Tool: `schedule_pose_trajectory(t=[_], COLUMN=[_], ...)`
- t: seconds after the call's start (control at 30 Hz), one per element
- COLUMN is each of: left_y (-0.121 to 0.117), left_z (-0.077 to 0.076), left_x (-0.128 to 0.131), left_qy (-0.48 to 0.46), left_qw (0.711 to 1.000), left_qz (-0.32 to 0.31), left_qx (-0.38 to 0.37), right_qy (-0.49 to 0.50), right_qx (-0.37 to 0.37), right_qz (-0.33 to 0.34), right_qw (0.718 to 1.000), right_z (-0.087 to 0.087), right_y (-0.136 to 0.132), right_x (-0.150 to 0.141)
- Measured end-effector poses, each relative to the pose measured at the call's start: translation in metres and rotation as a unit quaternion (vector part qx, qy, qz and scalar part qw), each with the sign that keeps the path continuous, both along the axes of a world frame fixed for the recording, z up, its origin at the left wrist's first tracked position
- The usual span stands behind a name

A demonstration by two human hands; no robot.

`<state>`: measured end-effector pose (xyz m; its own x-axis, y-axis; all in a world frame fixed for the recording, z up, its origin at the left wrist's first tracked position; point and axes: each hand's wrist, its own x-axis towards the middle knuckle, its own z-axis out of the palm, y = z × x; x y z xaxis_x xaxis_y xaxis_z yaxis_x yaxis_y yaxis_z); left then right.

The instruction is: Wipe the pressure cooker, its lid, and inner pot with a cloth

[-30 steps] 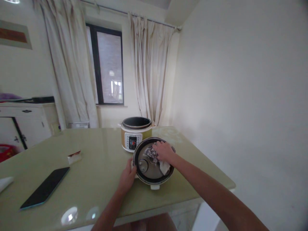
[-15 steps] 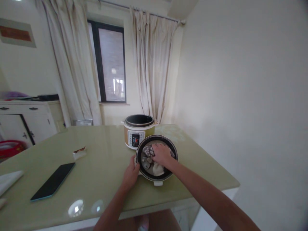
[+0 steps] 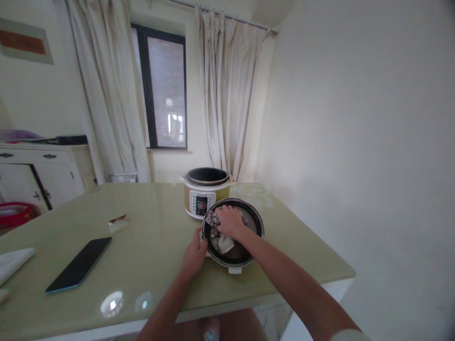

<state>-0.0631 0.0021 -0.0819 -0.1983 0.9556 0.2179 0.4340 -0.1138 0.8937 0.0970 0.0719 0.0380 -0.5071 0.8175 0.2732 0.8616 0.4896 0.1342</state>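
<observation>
The round lid (image 3: 250,219) of an electric pressure cooker lies tilted with its inner side up, showing a dark rim and a grey metal middle. Around its left edge my left hand (image 3: 195,250) is closed, thumb on the rim. Inside the lid my right hand (image 3: 229,220) presses a crumpled patterned cloth (image 3: 225,244) against the metal, fingers bent over it near the upper left. Part of the cloth hides the valve fittings. Just behind the lid stands the cooker body (image 3: 191,192), uncovered, with a control panel facing me.
On the pale green table (image 3: 152,246) lie a dark tablet or phone (image 3: 80,265), a small white packet (image 3: 118,223) and a white item (image 3: 14,263) at the left edge. A wall (image 3: 355,142) rises along the right side.
My right hand has slid the cloth leftward across the inside of the lid, covering more of the valve fittings. My left hand keeps its hold on the rim.
</observation>
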Motion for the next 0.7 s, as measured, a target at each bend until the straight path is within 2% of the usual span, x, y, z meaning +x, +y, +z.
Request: schedule_pose_trajectory(t=[0.13, 0.3, 0.37, 0.47, 0.6, 0.7], left_y=[-0.001, -0.002, -0.002, -0.002, -0.002, -0.004], left_z=[0.002, 0.005, 0.006, 0.005, 0.007, 0.008], left_x=[0.001, 0.001, 0.001, 0.002, 0.003, 0.004], left_qy=[0.008, -0.001, 0.002, 0.014, 0.031, 0.035], left_qw=[1.0, 1.0, 1.0, 1.0, 0.999, 0.999], left_qz=[0.0, -0.005, -0.006, -0.002, 0.012, 0.013], left_qx=[-0.012, 0.004, 0.0, -0.016, -0.029, -0.028], right_qy=[0.006, -0.023, -0.041, -0.035, 0.002, 0.025], right_qx=[-0.025, -0.113, -0.123, -0.081, -0.007, 0.015], right_qz=[0.035, 0.036, 0.029, -0.019, -0.096, -0.074], right_qw=[0.999, 0.993, 0.991, 0.996, 0.995, 0.997], right_z=[-0.009, -0.007, -0.001, 0.008, 0.011, 0.003], right_y=[-0.012, -0.025, -0.023, -0.013, 0.004, 0.005], right_x=[-0.006, 0.031, 0.046, 0.055, 0.038, 0.012])
